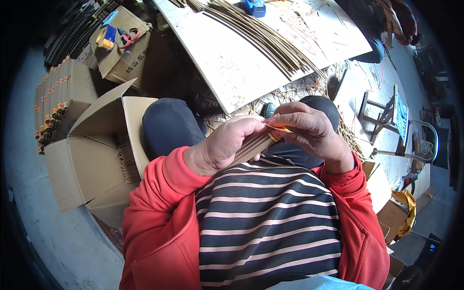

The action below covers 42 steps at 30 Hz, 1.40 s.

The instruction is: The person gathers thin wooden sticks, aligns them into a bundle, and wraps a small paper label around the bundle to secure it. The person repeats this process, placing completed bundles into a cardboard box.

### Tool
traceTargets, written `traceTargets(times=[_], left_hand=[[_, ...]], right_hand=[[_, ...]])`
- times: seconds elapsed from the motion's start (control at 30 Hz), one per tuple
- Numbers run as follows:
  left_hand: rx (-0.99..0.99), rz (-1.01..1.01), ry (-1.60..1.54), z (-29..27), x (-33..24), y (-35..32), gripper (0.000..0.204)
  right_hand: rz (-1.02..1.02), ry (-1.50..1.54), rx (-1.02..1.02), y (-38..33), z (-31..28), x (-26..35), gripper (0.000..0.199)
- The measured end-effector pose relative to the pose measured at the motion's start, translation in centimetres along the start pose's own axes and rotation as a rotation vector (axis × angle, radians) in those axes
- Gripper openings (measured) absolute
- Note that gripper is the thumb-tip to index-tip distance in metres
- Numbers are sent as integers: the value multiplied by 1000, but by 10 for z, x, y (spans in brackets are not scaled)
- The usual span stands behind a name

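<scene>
A bundle of thin brown sticks lies across my lap, pointing up to the right. My left hand is closed around it, thumb along the top and a fingertip showing underneath. Near the bundle's far end is a red and yellow paper label, partly curled around the sticks. My right hand pinches this label, with its fingers bent over the end of the bundle. Part of the label and the sticks' tips are hidden behind the fingers.
Long brown sticks lie fanned on the white table ahead, beside a blue object. An open carton stands at my left, near stacked labelled bundles. Scissors rest on another box. A chair stands right.
</scene>
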State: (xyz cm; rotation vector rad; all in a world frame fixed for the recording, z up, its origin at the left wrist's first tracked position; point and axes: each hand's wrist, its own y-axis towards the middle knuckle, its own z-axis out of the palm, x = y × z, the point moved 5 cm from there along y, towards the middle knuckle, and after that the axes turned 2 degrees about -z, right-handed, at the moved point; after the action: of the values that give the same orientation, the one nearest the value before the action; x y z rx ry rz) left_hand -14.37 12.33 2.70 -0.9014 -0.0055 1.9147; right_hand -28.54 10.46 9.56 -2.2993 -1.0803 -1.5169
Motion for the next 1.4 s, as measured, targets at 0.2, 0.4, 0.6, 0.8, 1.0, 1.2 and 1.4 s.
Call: traceTargets(times=[0.2,0.4,0.6,0.8,1.0,1.2,1.4], left_hand=[[8,42,-35,-1,-1,1,32],[-32,-12,-7,0,-3,0,34],[-51,-24,-96,1,-3,0,32],[-24,2,-25,5,-8,1,33],[-53,-13,-37,6,-14,-3,33],[-38,-21,-60,5,-16,-4,34],[19,-10,-33,4,-18,-3,36]], right_hand=[[-61,-44,3,-2,1,-4,26],[-78,-32,5,-1,2,-2,28],[-79,-39,-3,0,2,-4,27],[-151,-75,43,5,-1,0,26],[-208,-91,103,12,-4,3,28],[-299,-100,138,16,-5,0,29],[-317,-86,134,18,-5,-2,28]])
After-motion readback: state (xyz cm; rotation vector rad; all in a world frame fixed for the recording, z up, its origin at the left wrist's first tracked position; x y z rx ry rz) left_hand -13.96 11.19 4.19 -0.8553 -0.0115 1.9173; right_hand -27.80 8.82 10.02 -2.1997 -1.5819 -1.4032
